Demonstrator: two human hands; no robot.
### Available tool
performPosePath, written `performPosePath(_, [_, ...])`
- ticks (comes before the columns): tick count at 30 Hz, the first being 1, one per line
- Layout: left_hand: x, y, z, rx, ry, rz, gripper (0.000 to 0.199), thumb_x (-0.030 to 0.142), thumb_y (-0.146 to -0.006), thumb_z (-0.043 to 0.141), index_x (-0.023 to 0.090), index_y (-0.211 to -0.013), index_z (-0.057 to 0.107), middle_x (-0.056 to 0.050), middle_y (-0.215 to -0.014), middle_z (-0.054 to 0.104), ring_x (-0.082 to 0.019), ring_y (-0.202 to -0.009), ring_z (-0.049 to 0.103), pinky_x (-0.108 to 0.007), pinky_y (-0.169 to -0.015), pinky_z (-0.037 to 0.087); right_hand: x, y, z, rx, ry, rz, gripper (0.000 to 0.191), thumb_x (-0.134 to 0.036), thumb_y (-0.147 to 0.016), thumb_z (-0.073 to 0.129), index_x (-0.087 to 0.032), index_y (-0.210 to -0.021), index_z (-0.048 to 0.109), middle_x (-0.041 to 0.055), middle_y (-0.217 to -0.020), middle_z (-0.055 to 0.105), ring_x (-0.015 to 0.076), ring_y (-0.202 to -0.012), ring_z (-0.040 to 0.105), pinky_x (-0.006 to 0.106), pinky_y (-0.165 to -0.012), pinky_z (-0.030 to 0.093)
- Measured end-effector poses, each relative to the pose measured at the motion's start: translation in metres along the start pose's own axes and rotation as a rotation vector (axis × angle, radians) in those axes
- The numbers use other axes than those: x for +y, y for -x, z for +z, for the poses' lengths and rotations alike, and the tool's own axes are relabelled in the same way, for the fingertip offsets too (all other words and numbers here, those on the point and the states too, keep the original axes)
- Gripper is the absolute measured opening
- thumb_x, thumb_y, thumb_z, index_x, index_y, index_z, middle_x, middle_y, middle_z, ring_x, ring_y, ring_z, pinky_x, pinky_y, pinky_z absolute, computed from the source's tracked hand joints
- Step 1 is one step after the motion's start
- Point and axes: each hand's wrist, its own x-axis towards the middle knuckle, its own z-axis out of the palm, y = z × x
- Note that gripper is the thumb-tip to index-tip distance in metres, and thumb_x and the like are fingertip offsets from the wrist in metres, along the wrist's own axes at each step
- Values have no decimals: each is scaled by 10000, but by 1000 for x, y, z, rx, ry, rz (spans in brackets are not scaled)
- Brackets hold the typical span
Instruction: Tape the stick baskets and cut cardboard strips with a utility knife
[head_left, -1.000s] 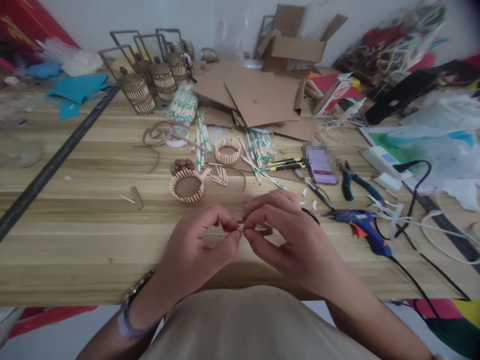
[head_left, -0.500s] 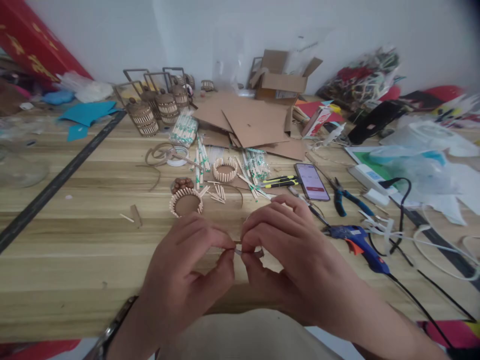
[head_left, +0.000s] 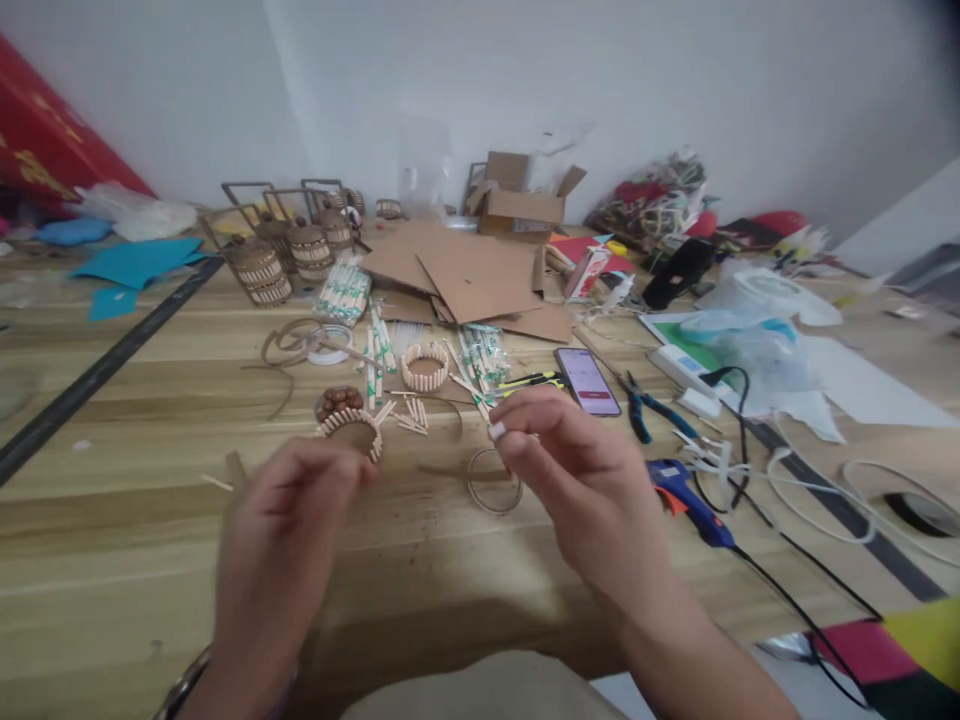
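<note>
My right hand (head_left: pixel 577 480) pinches a small white piece (head_left: pixel 496 430) between thumb and fingertips. Just below those fingers is a thin brown hoop (head_left: pixel 495 508); whether it hangs from the hand or rests on the table I cannot tell. My left hand (head_left: pixel 292 530) is blurred, its fingers curled together, and anything inside them is hidden. It overlaps the near edge of a ring of short wooden sticks (head_left: pixel 375 432) on a cardboard base. Behind that lie brown beads (head_left: pixel 340 402). Another stick ring (head_left: pixel 425 368) stands farther back, with loose cut sticks (head_left: pixel 414 415) in front of it.
A blue glue gun (head_left: pixel 690 500), pliers (head_left: pixel 649 405) and a phone (head_left: pixel 589 382) lie to the right, with cables around them. Cardboard sheets (head_left: pixel 480 275), packed sticks (head_left: pixel 343 292) and small stick-covered lanterns (head_left: pixel 259 272) occupy the back. A brown strip coil (head_left: pixel 281 345) lies left.
My hands have moved apart from their shared pinch: the left went left, the right rose slightly. The thin hoop and the white piece now show. The camera view has shifted.
</note>
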Motion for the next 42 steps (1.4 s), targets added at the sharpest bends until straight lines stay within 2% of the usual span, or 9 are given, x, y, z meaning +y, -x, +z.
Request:
performPosePath(4, [-16,-3,26,-309,-96,-42,332,489,-880,583,224,-694,652,-11,-716,717,-193,-649,645,-284,-567,474,18,3,6,93,-422,362,156,-363,-779,812,-255,-727,714,-33,-704,621,122,-676,534,268,-650,416])
performPosePath(11, [-23,-4,43,-339,-276,226,362,357,-965,415,222,-717,642,-47,-678,688,-219,-670,632,-317,-620,432,34,11,6,160,-564,674,352,-475,-635,888,-208,-645,659,-41,-634,532,99,-617,406,245,-622,344])
performPosePath(15, [-19,-4,35,-247,-452,218,401,378,-938,458,225,-572,522,-9,-528,547,-185,-533,526,-299,-523,306,41,15,-2,169,-471,704,385,-488,-633,857,-208,-587,597,-50,-553,488,102,-580,380,252,-599,321])
performPosePath(18, [-14,-6,35,-236,-350,212,403,377,-948,455,216,-587,531,-16,-579,595,-179,-588,577,-281,-532,347,44,16,-3,162,-484,759,361,-461,-602,854,-209,-610,595,-62,-529,480,96,-550,372,254,-577,306])
performPosePath(21, [-5,-5,38,-315,-109,153,285,305,-942,451,198,-971,713,-52,-907,758,-189,-806,694,-268,-629,484,46,17,1,135,-518,787,327,-424,-591,848,-205,-642,611,-65,-541,504,92,-542,384,258,-574,306])
performPosePath(23, [2,-2,39,-382,29,91,342,289,-941,473,231,-1195,694,-50,-1084,771,-193,-946,720,-267,-693,538,46,19,4,107,-510,771,298,-408,-619,830,-205,-646,613,-62,-538,522,96,-542,400,265,-579,313])
performPosePath(28, [19,6,40,-446,133,-7,159,318,-888,611,263,-912,759,0,-876,772,-190,-812,709,-234,-553,496,45,23,12,31,-493,727,245,-335,-662,814,-213,-663,602,-52,-590,596,104,-561,477,266,-606,372])
performPosePath(32, [22,7,41,-357,114,53,153,207,-828,592,238,-719,695,20,-724,691,-171,-755,661,-262,-680,519,43,27,17,12,-468,686,206,-289,-683,791,-212,-655,602,-51,-607,593,105,-577,503,260,-608,403])
performPosePath(42, [20,8,35,-350,122,-10,138,273,-832,616,237,-746,718,15,-749,688,-154,-699,629,-258,-671,515,42,25,13,-32,-417,644,224,-352,-759,755,-211,-687,595,-50,-608,574,102,-564,503,260,-591,407])
